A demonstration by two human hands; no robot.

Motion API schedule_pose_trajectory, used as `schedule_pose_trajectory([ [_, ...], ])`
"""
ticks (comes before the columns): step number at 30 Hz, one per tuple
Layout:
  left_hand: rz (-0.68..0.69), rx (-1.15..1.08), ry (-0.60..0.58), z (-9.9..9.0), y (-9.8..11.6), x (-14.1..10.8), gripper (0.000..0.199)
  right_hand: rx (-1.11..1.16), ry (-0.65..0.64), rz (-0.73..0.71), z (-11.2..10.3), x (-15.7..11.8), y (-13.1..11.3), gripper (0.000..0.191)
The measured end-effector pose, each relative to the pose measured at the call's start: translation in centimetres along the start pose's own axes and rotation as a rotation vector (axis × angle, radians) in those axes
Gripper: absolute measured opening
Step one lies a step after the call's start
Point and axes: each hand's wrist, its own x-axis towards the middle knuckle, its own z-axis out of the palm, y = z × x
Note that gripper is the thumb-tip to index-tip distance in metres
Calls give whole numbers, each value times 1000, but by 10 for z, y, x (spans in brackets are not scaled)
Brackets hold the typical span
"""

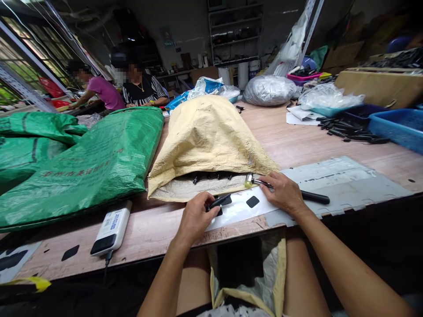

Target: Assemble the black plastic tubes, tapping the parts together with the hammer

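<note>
My left hand (197, 218) is closed around a short black tubular piece (220, 201), its tip pointing right above a white sheet with black rounded squares (253, 201). Under my right hand (282, 191) lies a small hammer (315, 197), gripped at its metal shaft. Its head (249, 180), with a yellowish face, points toward the sack, and the black handle sticks out to the right. Just beyond both hands, a cream woven sack (211, 136) lies with its mouth facing me. Several dark pieces (218, 176) show inside the mouth.
Green woven sacks (82, 163) and a white power bank (112, 228) with a cable are at left. A grey sheet (346, 180), black parts (353, 132) and a blue tray (399, 127) lie right. An open sack (280, 273) hangs between my legs. Two people sit at far left.
</note>
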Motion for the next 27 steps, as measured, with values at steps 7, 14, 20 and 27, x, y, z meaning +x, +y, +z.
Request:
schedule_pose_trajectory([
  [7,73,-38,-15,25,-7,5,18,-12,8,-4,2,-1,1,22],
  [14,91,-30,-2,25,-10,3,18,-21,23,-24,2,-2,1,22],
  [20,95,-111,13,27,-14,2,20,-37,-2,-64,5,-2,8,23],
  [27,59,-139,-1,27,-13,4,17,52,5,-148,-23,1,-21,30],
])
